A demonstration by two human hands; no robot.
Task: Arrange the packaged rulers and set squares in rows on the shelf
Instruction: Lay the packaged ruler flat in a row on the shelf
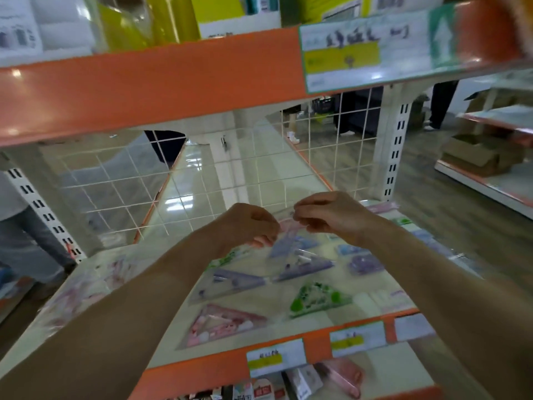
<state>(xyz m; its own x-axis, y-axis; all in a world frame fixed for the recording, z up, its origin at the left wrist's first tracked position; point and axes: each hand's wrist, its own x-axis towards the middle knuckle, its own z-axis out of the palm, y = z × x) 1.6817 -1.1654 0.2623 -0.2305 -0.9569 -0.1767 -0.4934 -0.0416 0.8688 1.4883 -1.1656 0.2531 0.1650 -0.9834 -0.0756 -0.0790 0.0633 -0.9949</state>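
Both hands are raised over the middle shelf (161, 327). My left hand (253, 226) and my right hand (326, 216) each pinch an end of a clear pack holding a pink and purple ruler set (288, 229), lifted a little above the shelf. Below it lie packaged set squares: two purple ones (230, 282) (302, 267), a green one (318, 298) and a pink one (222, 323). More pink packs (83, 290) lie at the shelf's left. The image is blurred.
An orange-edged shelf (158, 88) with yellow and white goods hangs close above. A white wire grid (326, 145) backs the shelf. Purple and blue packs (364, 264) lie at the right. Price tags (274, 357) line the front edge. People stand in the aisle behind.
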